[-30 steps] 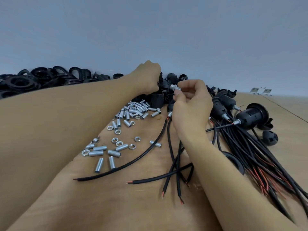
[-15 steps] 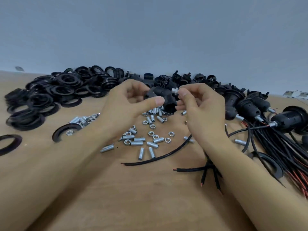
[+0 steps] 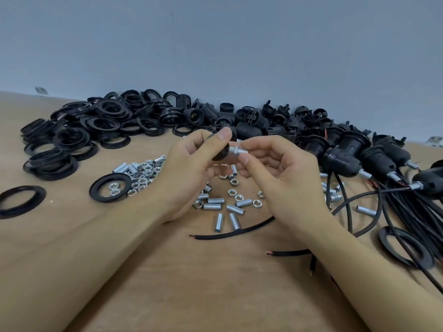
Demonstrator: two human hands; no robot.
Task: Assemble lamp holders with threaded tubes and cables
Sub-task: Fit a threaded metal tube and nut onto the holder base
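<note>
Above the loose nuts (image 3: 236, 196), we hold 1 black holder cap (image 3: 221, 149) pinched in left hand (image 3: 191, 168), right hand (image 3: 275, 173) pinching threaded tube (image 3: 239, 152) w/ nut, prob. to screw it in square.

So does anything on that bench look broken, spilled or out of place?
Nothing looks broken. The loose nuts and threaded tubes lie scattered on the table, and a few nuts sit inside one black ring, apart from the ring pile. It looks like ordinary work clutter.
</note>
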